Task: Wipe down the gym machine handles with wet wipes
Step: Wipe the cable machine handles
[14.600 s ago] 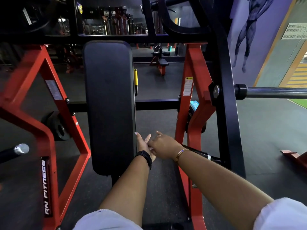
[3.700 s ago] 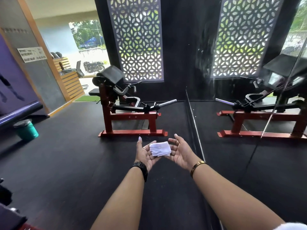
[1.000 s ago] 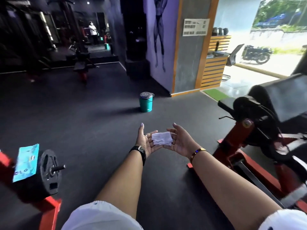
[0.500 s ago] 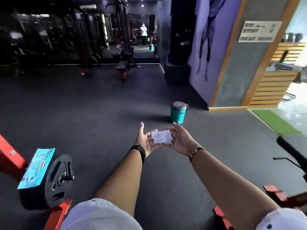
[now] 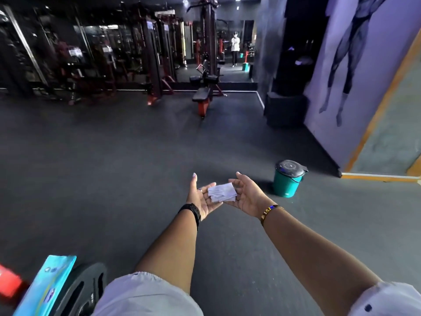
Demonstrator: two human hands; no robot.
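A folded white wet wipe (image 5: 222,192) lies across the fingers of both my hands, held out at waist height over the dark floor. My left hand (image 5: 199,198), with a black wristband, is palm up with the thumb pointing upward. Palm up as well, my right hand (image 5: 249,198) wears a gold bangle, and its relaxed fingers support the wipe's right side. A teal pack of wet wipes (image 5: 45,286) leans on a black weight plate (image 5: 86,290) at the lower left. No machine handle is close to my hands.
A teal bin with a black lid (image 5: 288,179) stands on the floor just right of my hands. A red and black bench (image 5: 201,96) and cable machines (image 5: 157,53) line the far side. A person (image 5: 234,49) stands far off. The purple mural wall (image 5: 341,76) runs along the right.
The view has swung left: the bin slid to the right and the red machine on the right left the frame. Both hands keep the wipe between them as before.
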